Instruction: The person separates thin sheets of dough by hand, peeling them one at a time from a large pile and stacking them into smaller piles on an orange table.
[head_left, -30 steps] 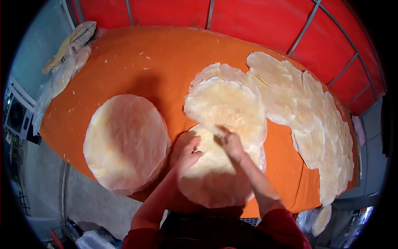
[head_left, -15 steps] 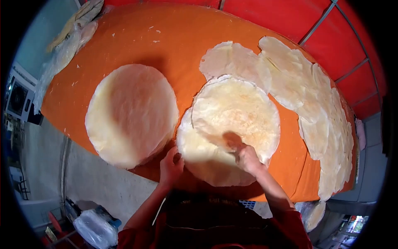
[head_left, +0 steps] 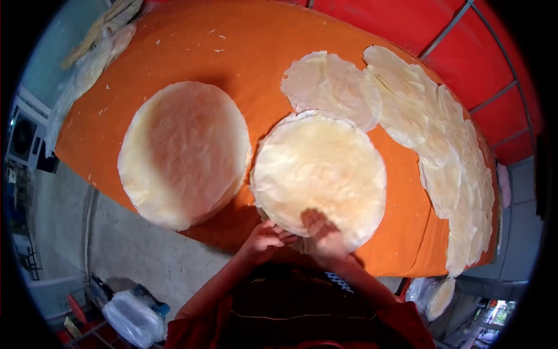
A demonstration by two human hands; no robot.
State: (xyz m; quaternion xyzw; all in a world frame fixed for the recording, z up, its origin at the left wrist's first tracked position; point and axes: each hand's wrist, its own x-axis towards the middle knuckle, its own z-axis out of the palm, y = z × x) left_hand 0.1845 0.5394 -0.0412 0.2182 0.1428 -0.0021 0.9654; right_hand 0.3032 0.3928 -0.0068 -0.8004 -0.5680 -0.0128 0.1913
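Note:
My left hand (head_left: 267, 239) is at the near edge of the right-hand stack of thin round flatbread sheets (head_left: 319, 174). Its fingers are partly stretched toward the right and touch or nearly touch the rim. Over the near part of this stack is my right hand (head_left: 326, 241), smeared by motion, so its grip does not show. A dark shadow falls on the top sheet just beyond its fingers. To the left stands a second, thick stack of pale round sheets (head_left: 186, 151), half in shadow, with neither hand on it.
An orange cloth (head_left: 250, 46) covers the table. Single sheets (head_left: 331, 84) and a long overlapping row of sheets (head_left: 444, 168) lie at the right. Clear plastic bags (head_left: 87, 75) hang at the far left corner, and a plastic-wrapped bundle (head_left: 135, 319) is below at left.
The top sheet on the right stack now lies in line with it, covering the layer that stuck out toward me. Both hands have come closer together at the near edge.

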